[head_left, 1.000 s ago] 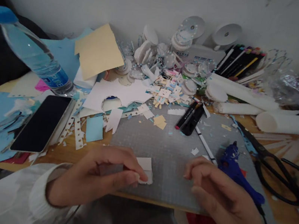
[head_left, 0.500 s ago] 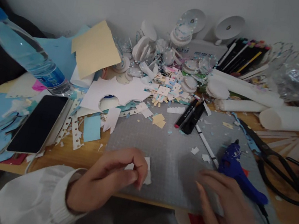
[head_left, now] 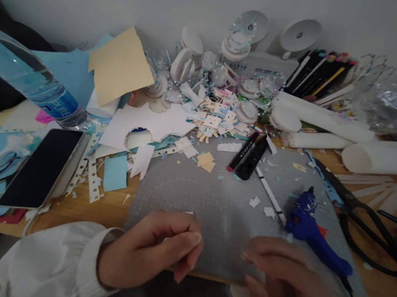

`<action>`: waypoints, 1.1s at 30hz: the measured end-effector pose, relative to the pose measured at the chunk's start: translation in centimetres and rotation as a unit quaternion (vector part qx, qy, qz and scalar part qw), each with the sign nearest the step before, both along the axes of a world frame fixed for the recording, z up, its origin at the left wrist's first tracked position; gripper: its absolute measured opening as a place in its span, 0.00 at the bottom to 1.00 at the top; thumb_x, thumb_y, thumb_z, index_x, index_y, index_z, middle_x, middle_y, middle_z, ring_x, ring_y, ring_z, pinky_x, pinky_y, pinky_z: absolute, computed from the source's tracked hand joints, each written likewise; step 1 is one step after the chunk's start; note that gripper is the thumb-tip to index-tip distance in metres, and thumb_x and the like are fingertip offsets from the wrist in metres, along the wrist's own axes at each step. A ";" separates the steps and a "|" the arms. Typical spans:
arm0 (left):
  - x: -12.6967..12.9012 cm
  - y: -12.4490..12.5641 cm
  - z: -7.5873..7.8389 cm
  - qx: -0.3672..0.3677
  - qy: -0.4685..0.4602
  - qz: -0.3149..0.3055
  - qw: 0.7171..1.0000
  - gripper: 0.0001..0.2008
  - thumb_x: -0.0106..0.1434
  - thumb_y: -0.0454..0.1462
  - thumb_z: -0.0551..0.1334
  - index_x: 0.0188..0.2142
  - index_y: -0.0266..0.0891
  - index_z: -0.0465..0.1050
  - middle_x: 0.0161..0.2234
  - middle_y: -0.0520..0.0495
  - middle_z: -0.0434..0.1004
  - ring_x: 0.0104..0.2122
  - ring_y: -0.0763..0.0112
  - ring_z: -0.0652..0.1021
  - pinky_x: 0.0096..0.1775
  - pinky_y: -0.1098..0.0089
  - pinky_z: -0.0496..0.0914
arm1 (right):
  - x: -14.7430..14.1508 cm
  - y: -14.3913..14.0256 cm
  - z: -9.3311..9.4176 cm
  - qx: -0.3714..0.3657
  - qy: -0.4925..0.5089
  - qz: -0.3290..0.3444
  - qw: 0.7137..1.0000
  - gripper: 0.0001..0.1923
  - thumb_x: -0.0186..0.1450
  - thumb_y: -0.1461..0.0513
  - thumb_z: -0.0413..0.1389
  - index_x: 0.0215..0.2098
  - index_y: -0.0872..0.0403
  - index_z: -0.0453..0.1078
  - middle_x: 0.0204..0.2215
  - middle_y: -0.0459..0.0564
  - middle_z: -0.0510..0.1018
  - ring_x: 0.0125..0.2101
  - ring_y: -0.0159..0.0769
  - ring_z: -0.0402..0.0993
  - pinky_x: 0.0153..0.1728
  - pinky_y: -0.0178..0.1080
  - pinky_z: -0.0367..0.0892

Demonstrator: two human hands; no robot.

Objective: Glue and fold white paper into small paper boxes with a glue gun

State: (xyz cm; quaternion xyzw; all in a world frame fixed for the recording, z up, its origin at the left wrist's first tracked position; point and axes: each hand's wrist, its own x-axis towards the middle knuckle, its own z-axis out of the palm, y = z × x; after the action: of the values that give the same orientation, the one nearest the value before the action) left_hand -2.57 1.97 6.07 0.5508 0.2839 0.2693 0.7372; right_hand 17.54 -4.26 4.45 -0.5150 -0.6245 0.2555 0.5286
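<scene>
Left hand (head_left: 156, 249) low centre of frame, fingers curled in and pinched tight; only a sliver of white paper scrap (head_left: 188, 213) visible above the knuckles, so probably pinching it, contact itself hidden. Right hand (head_left: 285, 288) lower right, blurred, fingers curled loosely over the near edge of the mat, nothing seen in it; open or closed: cannot tell. Both hands sit over the front edge of the grey cutting mat (head_left: 221, 197), apart from each other with bare mat between. White sleeve (head_left: 51, 266) runs off lower left. Just beyond right hand: blue glue gun (head_left: 311, 231) lying on the mat, nozzle toward upper left, cord trailing off lower right. Thin white pen (head_left: 270, 195) diagonal just left of the gun, small white offcuts (head_left: 255, 202) beside it. Black scissors (head_left: 371, 221) right of frame, on the wooden table (head_left: 106, 206), well apart from the hands. Black markers (head_left: 252, 154) at the mat's far edge, centre. Dark phone (head_left: 40, 168) left of the mat, face up, on blue paper. Water bottle (head_left: 24, 78) upper left, tilted in the view. Tan paper sheet (head_left: 119, 65) propped upper left of centre. White rolls (head_left: 385, 160) upper right, marker set (head_left: 319, 75) leaning at the wall behind. Heap of small cut paper pieces (head_left: 218, 119) top centre.
</scene>
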 end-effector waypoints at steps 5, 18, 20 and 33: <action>-0.4 -0.1 0.8 -0.053 -0.020 -0.025 0.998 0.20 0.68 0.46 0.53 0.23 0.36 0.61 0.19 0.55 0.58 0.17 0.81 0.59 0.21 0.76 0.54 | -2.1 2.2 1.8 0.010 -0.040 0.129 0.991 0.17 0.62 0.67 0.56 0.48 0.46 0.70 0.38 0.46 0.76 0.37 0.31 0.74 0.36 0.30 0.72; -1.4 0.3 1.2 -0.070 -0.040 -0.086 0.993 0.20 0.69 0.45 0.52 0.23 0.37 0.59 0.18 0.57 0.56 0.15 0.83 0.56 0.18 0.77 0.51 | -4.0 3.2 3.2 -0.026 -0.003 0.127 0.992 0.10 0.58 0.71 0.57 0.32 0.50 0.74 0.28 0.43 0.77 0.27 0.25 0.74 0.27 0.25 0.70; -1.6 0.4 1.4 -0.072 -0.033 -0.091 0.993 0.20 0.69 0.45 0.52 0.23 0.37 0.60 0.17 0.57 0.54 0.15 0.83 0.55 0.17 0.77 0.50 | -4.3 3.2 3.1 -0.027 0.010 0.127 0.991 0.10 0.59 0.70 0.56 0.32 0.50 0.73 0.28 0.43 0.77 0.27 0.27 0.75 0.27 0.27 0.71; -2.1 0.3 0.5 -0.073 -0.041 -0.078 0.993 0.20 0.68 0.46 0.54 0.23 0.37 0.61 0.16 0.58 0.52 0.14 0.83 0.53 0.16 0.78 0.48 | -5.7 3.8 1.8 -0.094 0.107 0.149 0.979 0.06 0.62 0.68 0.54 0.29 0.53 0.70 0.25 0.45 0.75 0.26 0.28 0.73 0.26 0.28 0.68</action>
State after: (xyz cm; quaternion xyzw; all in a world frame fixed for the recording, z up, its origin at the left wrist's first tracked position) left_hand -4.71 2.29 6.54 0.5048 0.2282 0.2118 0.8051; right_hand 11.84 -0.51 6.22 -0.4331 -0.6074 0.4423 0.4978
